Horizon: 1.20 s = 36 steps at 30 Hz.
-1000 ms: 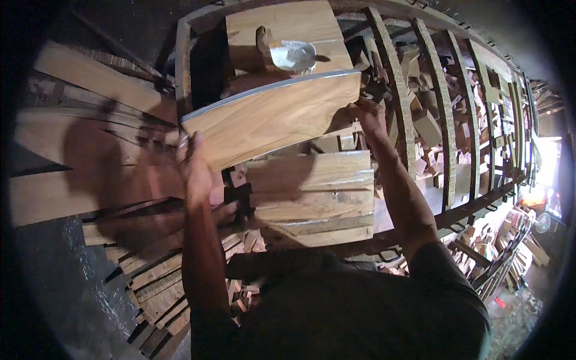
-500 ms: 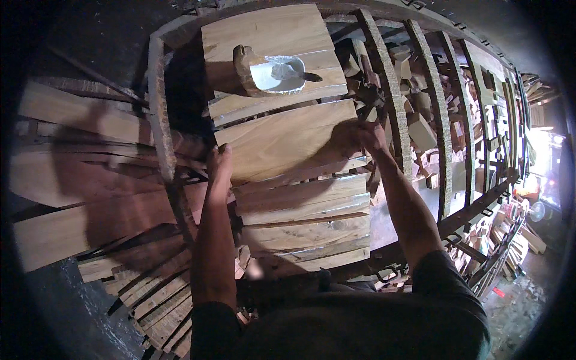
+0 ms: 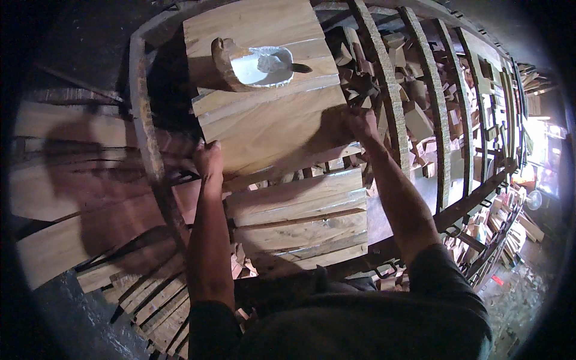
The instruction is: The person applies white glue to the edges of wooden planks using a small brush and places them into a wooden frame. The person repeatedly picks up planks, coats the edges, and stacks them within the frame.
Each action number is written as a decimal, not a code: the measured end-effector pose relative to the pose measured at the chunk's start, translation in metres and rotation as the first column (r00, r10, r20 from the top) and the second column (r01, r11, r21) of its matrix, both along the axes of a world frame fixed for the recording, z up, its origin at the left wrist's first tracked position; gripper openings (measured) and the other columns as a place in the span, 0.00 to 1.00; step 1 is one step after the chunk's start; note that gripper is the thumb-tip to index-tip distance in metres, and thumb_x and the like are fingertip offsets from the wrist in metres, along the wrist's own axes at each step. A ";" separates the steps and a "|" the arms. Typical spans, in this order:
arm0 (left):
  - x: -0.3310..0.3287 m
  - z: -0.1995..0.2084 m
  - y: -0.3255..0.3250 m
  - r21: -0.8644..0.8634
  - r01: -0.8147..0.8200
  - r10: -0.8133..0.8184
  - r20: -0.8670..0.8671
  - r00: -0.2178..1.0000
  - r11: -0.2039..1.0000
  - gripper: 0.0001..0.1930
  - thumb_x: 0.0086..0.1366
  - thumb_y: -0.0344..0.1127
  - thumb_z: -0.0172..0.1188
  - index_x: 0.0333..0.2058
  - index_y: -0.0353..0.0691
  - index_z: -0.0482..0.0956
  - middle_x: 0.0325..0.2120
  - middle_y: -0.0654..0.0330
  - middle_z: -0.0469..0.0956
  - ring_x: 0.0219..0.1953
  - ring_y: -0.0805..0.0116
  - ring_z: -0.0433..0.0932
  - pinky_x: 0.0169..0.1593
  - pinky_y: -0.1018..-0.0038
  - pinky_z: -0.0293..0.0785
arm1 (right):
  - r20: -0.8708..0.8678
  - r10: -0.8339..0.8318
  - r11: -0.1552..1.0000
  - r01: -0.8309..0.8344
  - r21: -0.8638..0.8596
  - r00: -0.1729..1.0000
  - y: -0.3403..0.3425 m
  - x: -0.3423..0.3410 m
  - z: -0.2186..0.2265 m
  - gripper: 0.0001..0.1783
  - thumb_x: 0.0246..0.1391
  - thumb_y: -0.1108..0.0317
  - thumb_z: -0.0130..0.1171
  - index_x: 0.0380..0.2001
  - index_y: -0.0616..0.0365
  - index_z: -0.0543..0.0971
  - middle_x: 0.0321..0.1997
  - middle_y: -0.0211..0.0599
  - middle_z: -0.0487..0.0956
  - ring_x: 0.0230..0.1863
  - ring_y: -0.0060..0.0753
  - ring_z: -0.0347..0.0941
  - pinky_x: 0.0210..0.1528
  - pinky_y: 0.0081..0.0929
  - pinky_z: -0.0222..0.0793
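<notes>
A wide wooden board (image 3: 270, 135) lies flat across the rack, with its far edge against the boards beyond it. My left hand (image 3: 209, 159) is closed on its left end, fingers curled at the corner. At the opposite end my right hand (image 3: 363, 125) grips the board's right edge. Farther away, a cut-open container (image 3: 225, 63) with white paste inside rests on the far board (image 3: 258, 24); a dark stick-like handle (image 3: 302, 68) pokes out of the paste. Nearer to me lie several narrow boards (image 3: 300, 231) with whitish edges, separated from the held board by a gap.
Wooden crossbars (image 3: 429, 108) of the rack run off to the right, over a heap of offcut blocks (image 3: 418, 122). Long planks (image 3: 66, 240) are stacked on the left. A metal rail (image 3: 474, 204) with hooks borders the near right side. A small fan (image 3: 534, 200) stands far right.
Both hands have pushed the board away from me. The gap to the far boards has closed, and the gap to the near boards has widened.
</notes>
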<state>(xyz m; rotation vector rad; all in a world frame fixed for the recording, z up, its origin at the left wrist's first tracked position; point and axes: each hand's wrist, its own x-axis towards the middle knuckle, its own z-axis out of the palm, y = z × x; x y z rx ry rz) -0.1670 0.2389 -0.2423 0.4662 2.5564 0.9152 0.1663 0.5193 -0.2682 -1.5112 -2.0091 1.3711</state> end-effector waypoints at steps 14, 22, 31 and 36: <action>0.031 -0.030 -0.119 0.128 0.325 -0.261 -0.363 0.894 0.937 0.32 0.60 0.39 0.60 0.61 0.36 0.61 0.50 0.46 0.74 0.53 0.55 0.73 0.54 0.66 0.69 | -0.034 -0.096 0.962 0.084 -0.258 0.995 -0.054 0.046 0.052 0.27 0.57 0.49 0.56 0.48 0.62 0.77 0.41 0.36 0.80 0.44 0.29 0.75 0.45 0.26 0.69; 0.156 0.020 -0.273 -0.469 0.320 -0.221 0.254 0.942 0.823 0.24 0.61 0.36 0.60 0.56 0.40 0.71 0.46 0.46 0.77 0.51 0.54 0.74 0.54 0.64 0.71 | 0.113 -0.252 0.893 0.275 -0.355 0.961 -0.215 0.231 0.058 0.25 0.51 0.48 0.61 0.35 0.64 0.81 0.28 0.31 0.74 0.30 0.26 0.68 0.33 0.26 0.64; 0.125 0.020 -0.246 -0.284 0.378 -0.462 -0.348 0.816 0.881 0.13 0.68 0.35 0.49 0.42 0.35 0.79 0.40 0.45 0.79 0.44 0.48 0.77 0.50 0.62 0.73 | -0.111 -0.164 0.960 0.133 -0.247 0.980 -0.212 0.240 0.036 0.21 0.54 0.58 0.59 0.43 0.68 0.80 0.40 0.39 0.81 0.43 0.28 0.75 0.49 0.26 0.68; 0.083 0.004 -0.179 0.339 -0.057 -0.041 0.275 0.960 0.939 0.12 0.65 0.37 0.54 0.38 0.33 0.77 0.31 0.50 0.79 0.35 0.57 0.77 0.40 0.64 0.72 | -0.073 0.004 1.000 -0.004 0.006 0.997 -0.185 0.197 0.065 0.26 0.56 0.52 0.53 0.43 0.66 0.80 0.36 0.36 0.81 0.37 0.24 0.76 0.40 0.22 0.70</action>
